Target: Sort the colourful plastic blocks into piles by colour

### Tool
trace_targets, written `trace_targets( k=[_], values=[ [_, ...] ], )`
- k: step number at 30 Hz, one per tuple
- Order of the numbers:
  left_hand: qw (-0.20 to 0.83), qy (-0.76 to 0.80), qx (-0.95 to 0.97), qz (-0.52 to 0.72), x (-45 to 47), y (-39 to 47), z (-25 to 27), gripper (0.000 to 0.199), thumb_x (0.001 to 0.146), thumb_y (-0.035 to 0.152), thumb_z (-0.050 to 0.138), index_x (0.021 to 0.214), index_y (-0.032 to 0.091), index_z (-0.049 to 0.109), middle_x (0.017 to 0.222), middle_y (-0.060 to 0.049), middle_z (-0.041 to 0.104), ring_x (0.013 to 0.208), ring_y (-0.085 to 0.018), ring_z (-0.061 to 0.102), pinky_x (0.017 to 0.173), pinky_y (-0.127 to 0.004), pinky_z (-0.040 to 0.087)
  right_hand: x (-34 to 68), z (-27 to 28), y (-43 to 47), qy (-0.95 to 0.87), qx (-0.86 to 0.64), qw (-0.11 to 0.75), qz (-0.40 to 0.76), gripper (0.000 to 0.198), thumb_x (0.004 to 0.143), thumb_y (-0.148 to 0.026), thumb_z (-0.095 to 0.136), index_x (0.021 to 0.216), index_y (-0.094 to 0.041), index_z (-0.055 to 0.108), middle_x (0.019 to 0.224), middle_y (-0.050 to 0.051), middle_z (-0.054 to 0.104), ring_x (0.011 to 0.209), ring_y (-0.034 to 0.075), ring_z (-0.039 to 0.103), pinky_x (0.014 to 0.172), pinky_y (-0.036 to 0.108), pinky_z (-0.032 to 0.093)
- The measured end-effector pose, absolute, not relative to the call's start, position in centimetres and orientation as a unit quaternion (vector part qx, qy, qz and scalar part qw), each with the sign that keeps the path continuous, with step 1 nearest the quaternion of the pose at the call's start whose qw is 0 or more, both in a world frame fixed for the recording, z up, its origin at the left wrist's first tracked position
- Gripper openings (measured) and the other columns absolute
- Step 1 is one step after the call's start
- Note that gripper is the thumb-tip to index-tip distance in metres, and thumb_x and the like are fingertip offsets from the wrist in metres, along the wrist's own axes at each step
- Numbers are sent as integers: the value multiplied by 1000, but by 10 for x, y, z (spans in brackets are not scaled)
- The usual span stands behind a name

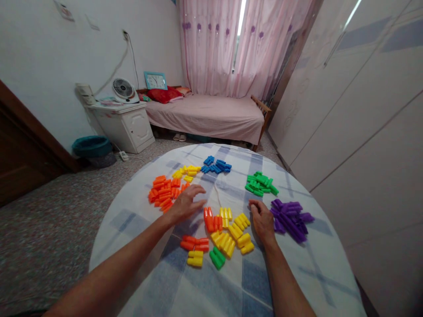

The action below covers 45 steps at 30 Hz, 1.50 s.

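My left hand [187, 203] hovers over the table's left middle, fingers and thumb apart with nothing between them. It is beside a pile of orange plastic building pieces [161, 192]. My right hand [262, 219] rests on the cloth with its fingers curled in, and no piece shows in it. To its right lies a heap of purple pieces [291, 218]. Between and below the hands are joined yellow pieces [226, 243], red-orange pieces [213, 221], another red-orange group [194, 243], a yellow block [195, 259] and a green block [217, 258].
Farther back on the checked tablecloth [145, 251] are yellow pieces [185, 172], blue pieces [216, 165] and green pieces [261, 183]. Beyond the round table stand a bed [211, 112], a white cabinet [135, 127] with a fan [124, 89], and a bin [94, 149]. A wardrobe [357, 110] lines the right.
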State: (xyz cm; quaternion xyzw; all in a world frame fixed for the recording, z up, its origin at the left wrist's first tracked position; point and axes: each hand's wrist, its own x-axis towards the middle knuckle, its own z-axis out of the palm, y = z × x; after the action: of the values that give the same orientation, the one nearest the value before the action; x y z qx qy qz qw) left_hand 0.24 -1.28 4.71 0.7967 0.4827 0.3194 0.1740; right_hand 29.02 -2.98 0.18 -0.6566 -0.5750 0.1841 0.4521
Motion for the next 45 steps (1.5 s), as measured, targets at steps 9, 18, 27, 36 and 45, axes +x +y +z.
trace_targets(
  k=[9,18,27,36,45],
  values=[
    [217,474,817,248,30,-64,24,55,68,26,69,121,18,55,129,-13,52,121,-26,47,103,-40,38,291,1,-29,-574,-658,449,191,39,78,-38,40,97,-16,65,95,10,69,88,23,62,81,34,44],
    [238,516,772,286,20,-63,29,33,67,12,56,99,19,55,108,-5,60,99,-17,57,90,-31,46,291,-1,-30,-576,-654,455,183,38,79,-39,40,97,-16,65,95,9,68,88,22,62,81,34,44],
    [4,597,722,350,-32,-36,42,31,73,15,49,104,17,52,107,-9,60,106,-23,55,96,-39,43,291,1,-31,-576,-658,449,183,39,79,-39,39,98,-16,65,96,9,69,89,22,62,82,34,44],
    [-105,649,722,214,-72,-20,31,45,76,27,56,118,14,51,120,-15,56,116,-30,48,99,-43,41,291,1,-30,-582,-658,445,177,39,79,-39,39,96,-15,65,94,10,68,88,23,61,81,35,44],
    [15,518,805,288,-11,-54,45,35,81,27,53,116,19,55,128,-10,52,126,-25,42,106,-43,36,289,3,-31,-572,-665,445,180,39,78,-39,39,97,-16,65,95,10,69,88,23,62,81,35,44]
  ],
)
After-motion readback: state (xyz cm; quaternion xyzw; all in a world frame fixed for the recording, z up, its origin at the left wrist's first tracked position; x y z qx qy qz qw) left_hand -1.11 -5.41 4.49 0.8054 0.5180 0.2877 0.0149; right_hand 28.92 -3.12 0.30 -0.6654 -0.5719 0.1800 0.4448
